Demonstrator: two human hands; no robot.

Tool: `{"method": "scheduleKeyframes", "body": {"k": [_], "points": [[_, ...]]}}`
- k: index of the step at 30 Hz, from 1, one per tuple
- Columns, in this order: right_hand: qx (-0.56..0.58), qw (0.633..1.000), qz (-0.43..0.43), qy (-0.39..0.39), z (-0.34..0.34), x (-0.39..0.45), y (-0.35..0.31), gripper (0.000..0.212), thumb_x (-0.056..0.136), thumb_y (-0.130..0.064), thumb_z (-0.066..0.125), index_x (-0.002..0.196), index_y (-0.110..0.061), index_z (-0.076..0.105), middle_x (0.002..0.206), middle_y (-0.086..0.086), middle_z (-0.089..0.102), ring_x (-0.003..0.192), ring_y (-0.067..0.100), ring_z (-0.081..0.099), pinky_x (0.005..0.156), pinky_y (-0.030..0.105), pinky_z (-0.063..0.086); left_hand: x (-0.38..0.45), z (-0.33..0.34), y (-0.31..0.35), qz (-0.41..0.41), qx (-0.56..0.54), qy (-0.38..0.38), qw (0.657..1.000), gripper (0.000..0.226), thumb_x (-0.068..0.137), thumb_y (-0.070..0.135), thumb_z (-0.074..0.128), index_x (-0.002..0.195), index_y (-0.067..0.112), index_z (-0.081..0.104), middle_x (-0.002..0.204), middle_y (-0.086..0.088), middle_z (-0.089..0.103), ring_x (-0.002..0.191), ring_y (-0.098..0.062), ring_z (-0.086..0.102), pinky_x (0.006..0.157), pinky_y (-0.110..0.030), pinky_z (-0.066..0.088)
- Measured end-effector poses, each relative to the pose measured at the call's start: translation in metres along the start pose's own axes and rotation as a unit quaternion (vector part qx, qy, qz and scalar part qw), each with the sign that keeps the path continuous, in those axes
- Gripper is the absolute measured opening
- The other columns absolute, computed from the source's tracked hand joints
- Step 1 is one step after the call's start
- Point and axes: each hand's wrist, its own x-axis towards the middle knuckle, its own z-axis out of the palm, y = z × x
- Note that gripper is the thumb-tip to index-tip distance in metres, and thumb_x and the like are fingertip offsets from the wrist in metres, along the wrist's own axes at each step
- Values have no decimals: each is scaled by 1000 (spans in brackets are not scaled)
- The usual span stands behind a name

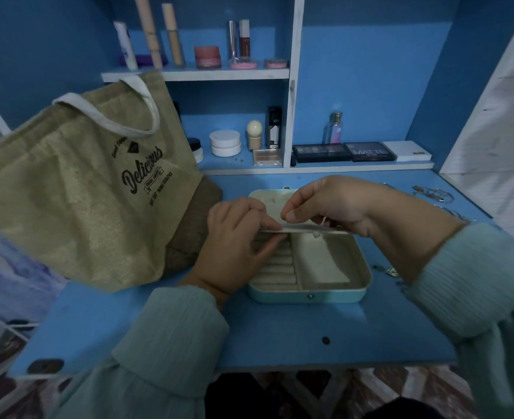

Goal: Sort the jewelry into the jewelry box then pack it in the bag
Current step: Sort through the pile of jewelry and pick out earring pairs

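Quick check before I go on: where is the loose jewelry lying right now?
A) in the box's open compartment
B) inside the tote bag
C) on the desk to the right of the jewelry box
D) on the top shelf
C: the loose jewelry lies on the desk, right of the jewelry box, whose open compartment looks bare.

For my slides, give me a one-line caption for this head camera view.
Both hands, left and right, hold a flap over the open jewelry box beside a tan tote bag.

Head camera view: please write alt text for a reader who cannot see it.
Both hands, left and right, hold a flat panel over an open jewelry box on a blue table. A tan bag stands left; loose jewelry lies right.
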Motion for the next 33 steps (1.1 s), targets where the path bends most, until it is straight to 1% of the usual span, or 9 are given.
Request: {"method": "scheduleKeyframes", "body": {"k": [4,9,13,17,22,26,29,31,33], "points": [[41,999,-5,-2,-1,3,4,21,79,-1,66,63,-15,65,39,-9,46,51,10,30,52,25,20,-1,1,0,-3,1,0,1000,15,81,36,59,88,30,48,96,10,45,88,-13,48,81,-28,28],[29,1000,1,-6,1,5,5,22,77,-1,68,61,-15,67,58,2,51,57,14,35,55,27,26,0,1,0,7,7,5,1000,15,80,34,60,87,29,48,92,4,53,87,-14,49,79,-27,28],[47,999,-3,-12,0,4,7,20,77,1,67,62,-12,66,47,-3,51,52,12,31,53,26,23,0,0,2,8,5,7,1000,14,80,33,60,86,28,48,84,-5,62,85,-13,48,78,-28,29],[32,999,-8,-18,-1,2,7,19,80,2,64,66,-11,63,40,-8,50,49,10,27,51,24,19,-1,1,0,10,5,8,1000,15,80,33,60,86,28,48,84,-5,62,86,-14,49,79,-27,28],[5,1000,-16,-20,-1,3,6,17,78,-1,68,67,-13,66,60,4,53,53,11,35,51,23,28,0,2,1,15,3,21,1000,14,81,33,60,86,27,49,84,-2,60,84,-13,49,79,-26,27],[-21,999,-26,-28,-1,3,6,15,78,-3,69,68,-14,67,64,5,55,61,16,41,59,25,34,0,2,1,14,4,24,1000,14,81,33,59,86,27,48,84,-1,59,84,-13,49,79,-27,28],[-51,997,-37,-38,-2,3,5,14,78,-6,69,69,-17,68,75,12,58,73,22,45,70,31,37,0,2,1,11,5,28,1000,14,81,33,59,86,27,47,92,8,47,85,-13,48,81,-26,27],[-89,994,-45,-38,-3,4,3,14,78,-11,70,68,-20,69,76,8,61,75,20,48,74,32,39,-1,3,1,12,6,27,1000,14,82,34,58,87,27,47,93,9,46,85,-13,48,81,-26,27],[-111,992,-49,-36,-4,5,1,13,79,-14,69,68,-22,70,68,-1,63,69,13,51,73,28,42,-1,3,1,7,6,25,1000,14,82,34,58,87,27,47,92,7,49,86,-13,48,81,-27,27]]}}
